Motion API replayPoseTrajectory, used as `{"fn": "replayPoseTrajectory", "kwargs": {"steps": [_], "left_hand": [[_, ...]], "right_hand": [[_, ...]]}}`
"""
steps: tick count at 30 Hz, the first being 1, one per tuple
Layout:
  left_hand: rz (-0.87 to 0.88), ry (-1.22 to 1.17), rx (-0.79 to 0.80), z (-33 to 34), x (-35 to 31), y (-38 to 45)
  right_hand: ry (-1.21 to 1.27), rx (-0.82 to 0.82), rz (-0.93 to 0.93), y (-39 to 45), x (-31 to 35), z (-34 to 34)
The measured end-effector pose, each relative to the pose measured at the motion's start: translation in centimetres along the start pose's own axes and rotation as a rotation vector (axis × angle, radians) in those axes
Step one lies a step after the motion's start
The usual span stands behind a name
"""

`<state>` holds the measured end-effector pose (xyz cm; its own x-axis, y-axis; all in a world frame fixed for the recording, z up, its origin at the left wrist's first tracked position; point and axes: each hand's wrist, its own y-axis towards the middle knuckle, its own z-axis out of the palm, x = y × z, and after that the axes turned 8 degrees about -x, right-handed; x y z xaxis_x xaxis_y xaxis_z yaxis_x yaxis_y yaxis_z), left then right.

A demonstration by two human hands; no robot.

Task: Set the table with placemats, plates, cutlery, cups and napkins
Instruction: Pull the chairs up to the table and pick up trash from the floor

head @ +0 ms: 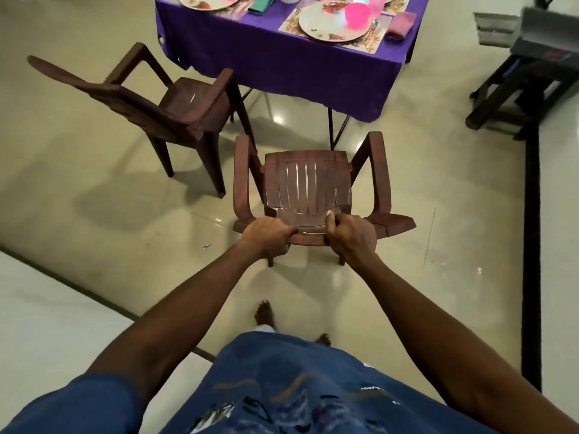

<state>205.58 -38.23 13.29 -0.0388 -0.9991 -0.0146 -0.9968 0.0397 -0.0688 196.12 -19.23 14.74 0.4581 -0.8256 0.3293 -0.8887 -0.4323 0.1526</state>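
Both hands grip the top of a brown plastic chair's (305, 186) backrest: the left hand (266, 238) has its fingers curled over the rail, the right hand (351, 238) is wrapped round it beside. The chair stands on the pale tiled floor (94, 233) between the person and the table (282, 67), which lies at the far side under a purple cloth. On it, a plate (326, 26) sits on a placemat (374, 42) with a pink cup (357, 14) on top and a pink napkin (401, 25) to the right. A second chair (175, 108) stands to the left, turned sideways at the table's near left corner. A dark stand (520, 89) is far right.
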Motion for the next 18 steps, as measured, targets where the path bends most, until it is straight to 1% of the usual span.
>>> {"fn": "replayPoseTrajectory", "kwargs": {"steps": [5, 9, 12, 18], "left_hand": [[0.063, 0.039, -0.032, -0.6, 4.2, 0.0], [0.071, 0.041, -0.036, -1.5, 8.7, 1.2], [0.06, 0.062, -0.04, -1.9, 12.7, 2.5], [0.099, 0.099, -0.027, -2.9, 21.5, 5.2]], "right_hand": [[0.0, 0.024, 0.028, 1.1, 3.7, 0.6], [0.018, 0.048, 0.051, 3.7, 7.0, 1.5], [0.041, 0.051, 0.073, 6.1, 9.6, 2.9], [0.039, 0.038, 0.119, 11.2, 15.9, 6.3]]}}
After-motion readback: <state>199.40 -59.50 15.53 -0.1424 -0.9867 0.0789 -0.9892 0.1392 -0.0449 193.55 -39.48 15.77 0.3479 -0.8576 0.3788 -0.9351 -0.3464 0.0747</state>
